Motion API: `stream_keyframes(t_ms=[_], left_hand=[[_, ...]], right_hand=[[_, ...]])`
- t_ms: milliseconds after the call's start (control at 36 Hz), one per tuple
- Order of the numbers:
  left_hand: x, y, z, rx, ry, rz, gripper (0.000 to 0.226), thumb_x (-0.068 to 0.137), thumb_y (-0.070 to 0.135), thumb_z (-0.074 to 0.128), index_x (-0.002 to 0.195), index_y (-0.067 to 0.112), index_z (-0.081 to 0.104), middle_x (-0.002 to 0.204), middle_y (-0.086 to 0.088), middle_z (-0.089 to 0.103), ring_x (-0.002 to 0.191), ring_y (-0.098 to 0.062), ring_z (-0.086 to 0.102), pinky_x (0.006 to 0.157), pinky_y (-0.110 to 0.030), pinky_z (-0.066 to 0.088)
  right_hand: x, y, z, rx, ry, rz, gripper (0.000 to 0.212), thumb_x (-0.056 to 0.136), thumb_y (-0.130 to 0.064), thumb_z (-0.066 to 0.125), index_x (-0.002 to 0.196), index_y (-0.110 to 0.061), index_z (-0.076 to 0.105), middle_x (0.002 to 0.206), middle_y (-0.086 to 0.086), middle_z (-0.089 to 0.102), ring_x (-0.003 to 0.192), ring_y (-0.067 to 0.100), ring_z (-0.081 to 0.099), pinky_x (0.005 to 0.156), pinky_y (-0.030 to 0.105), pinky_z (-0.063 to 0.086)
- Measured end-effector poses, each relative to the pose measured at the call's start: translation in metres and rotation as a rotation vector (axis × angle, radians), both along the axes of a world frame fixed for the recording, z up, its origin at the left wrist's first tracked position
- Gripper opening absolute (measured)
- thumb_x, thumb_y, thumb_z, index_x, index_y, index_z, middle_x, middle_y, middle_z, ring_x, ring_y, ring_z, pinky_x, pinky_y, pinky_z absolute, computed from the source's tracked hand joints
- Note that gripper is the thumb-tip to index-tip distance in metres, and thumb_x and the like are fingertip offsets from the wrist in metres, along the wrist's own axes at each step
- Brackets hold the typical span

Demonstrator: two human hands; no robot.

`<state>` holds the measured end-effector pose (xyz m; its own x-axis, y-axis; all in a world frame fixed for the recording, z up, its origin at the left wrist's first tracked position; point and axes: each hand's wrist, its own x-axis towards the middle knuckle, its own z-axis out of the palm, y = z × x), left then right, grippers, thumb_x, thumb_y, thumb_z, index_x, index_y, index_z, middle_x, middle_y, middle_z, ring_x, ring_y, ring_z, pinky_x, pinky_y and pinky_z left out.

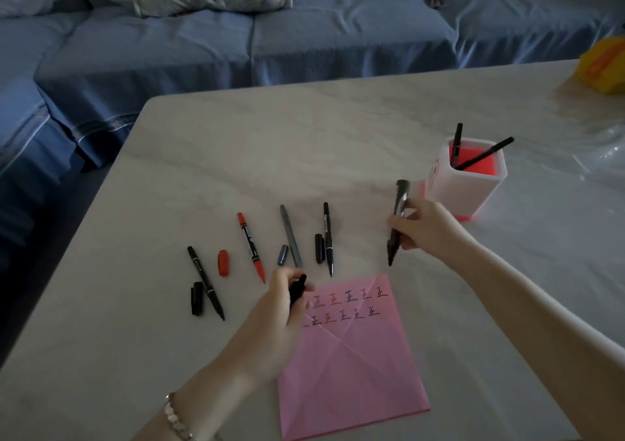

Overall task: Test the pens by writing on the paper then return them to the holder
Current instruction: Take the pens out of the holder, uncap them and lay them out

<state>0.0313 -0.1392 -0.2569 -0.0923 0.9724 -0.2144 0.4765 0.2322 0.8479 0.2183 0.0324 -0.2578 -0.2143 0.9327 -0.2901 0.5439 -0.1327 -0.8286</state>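
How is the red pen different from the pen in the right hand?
The red pen lies on the table; the dark pen is held up by the right hand. The red pen shows red ends; the dark pen looks all dark. Both tips point toward the pink paper.

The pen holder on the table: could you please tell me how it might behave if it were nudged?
The pen holder looks like plastic holding only two pens, so it is probably light. It is taller than wide, so a high push might tip it. On the smooth table, a low push would likely slide it.
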Motion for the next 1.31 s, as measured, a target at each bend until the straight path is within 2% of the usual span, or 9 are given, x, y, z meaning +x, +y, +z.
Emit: stream_keyframes(t_ms=[83,222,417,556,778,944,1028,1167,1306], left_hand=[[-0.003,-0.002,-0.004,0.076,0.033,0.078,0.026,0.094,0.012,0.046,0.098,0.038,0.043,0.106,0.018,0.051,0.092,0.022,0.048,0.074,0.002,0.039],[-0.006,0.004,-0.004,0.206,0.204,0.111,0.028,0.091,0.013,0.051,0.106,0.036,0.048,0.106,0.016,0.042,0.094,0.017,0.047,0.081,0.002,0.035],[0.014,0.055,0.008,0.291,0.328,0.153,0.020,0.087,0.016,0.060,0.107,0.017,0.061,0.101,0.004,0.058,0.094,-0.009,0.054,0.076,-0.004,0.038],[0.040,0.103,0.005,0.162,0.413,0.069,0.018,0.088,0.016,0.056,0.105,0.011,0.060,0.103,-0.005,0.061,0.093,-0.020,0.059,0.081,-0.021,0.038],[0.050,0.128,-0.019,0.043,0.625,-0.106,0.021,0.090,0.020,0.053,0.101,0.003,0.057,0.107,-0.013,0.057,0.096,-0.026,0.054,0.082,-0.030,0.042],[0.048,0.117,-0.014,0.062,0.643,-0.123,0.026,0.090,0.022,0.052,0.111,0.006,0.053,0.113,-0.010,0.051,0.105,-0.024,0.049,0.088,-0.029,0.037],[0.045,0.106,-0.004,0.091,0.614,-0.112,0.021,0.091,0.023,0.050,0.108,0.011,0.054,0.111,-0.005,0.050,0.101,-0.021,0.050,0.082,-0.029,0.042],[0.040,0.083,0.006,0.175,0.510,-0.073,0.022,0.091,0.021,0.050,0.112,0.015,0.058,0.111,0.004,0.052,0.099,-0.012,0.052,0.083,-0.027,0.047],[0.039,0.069,0.008,0.251,0.435,-0.048,0.024,0.092,0.022,0.048,0.115,0.020,0.057,0.106,0.009,0.051,0.086,0.000,0.049,0.077,-0.013,0.041]], right_hand=[[-0.015,0.011,-0.013,0.043,-0.212,0.091,0.015,0.084,-0.020,0.062,0.074,-0.011,0.055,0.052,0.006,0.057,0.042,0.015,0.052,0.050,0.026,0.041],[-0.028,0.013,-0.029,0.025,-0.352,0.111,0.025,0.079,-0.027,0.066,0.078,-0.004,0.055,0.067,0.009,0.058,0.066,0.030,0.057,0.056,0.032,0.046],[-0.019,-0.002,-0.024,0.073,-0.286,0.031,0.063,0.081,-0.044,0.062,0.130,-0.010,0.041,0.107,0.012,0.060,0.093,0.027,0.058,0.070,0.028,0.042],[0.011,-0.013,-0.009,0.228,-0.229,0.020,0.044,0.084,-0.037,0.060,0.121,-0.015,0.050,0.074,-0.002,0.057,0.072,0.017,0.054,0.066,0.026,0.043],[0.080,0.011,0.031,0.633,-0.236,-0.247,0.023,0.085,-0.014,0.058,0.107,-0.009,0.062,0.092,0.008,0.057,0.077,0.016,0.049,0.069,0.023,0.036],[0.097,0.068,0.033,0.326,-0.190,-0.457,0.058,0.084,-0.031,0.061,0.132,-0.005,0.043,0.113,0.012,0.060,0.103,0.024,0.054,0.083,0.027,0.037],[0.094,0.084,0.027,0.186,-0.030,-0.531,0.057,0.081,-0.034,0.065,0.129,-0.009,0.049,0.126,0.011,0.057,0.075,0.014,0.051,0.079,0.029,0.040],[0.086,0.086,0.029,0.298,0.108,-0.644,0.024,0.080,-0.023,0.066,0.102,-0.015,0.069,0.101,0.006,0.067,0.088,0.017,0.059,0.079,0.027,0.046],[0.082,0.070,0.045,0.467,0.199,-0.672,0.021,0.082,-0.023,0.064,0.100,-0.013,0.070,0.087,0.003,0.065,0.077,0.009,0.057,0.072,0.018,0.045]])
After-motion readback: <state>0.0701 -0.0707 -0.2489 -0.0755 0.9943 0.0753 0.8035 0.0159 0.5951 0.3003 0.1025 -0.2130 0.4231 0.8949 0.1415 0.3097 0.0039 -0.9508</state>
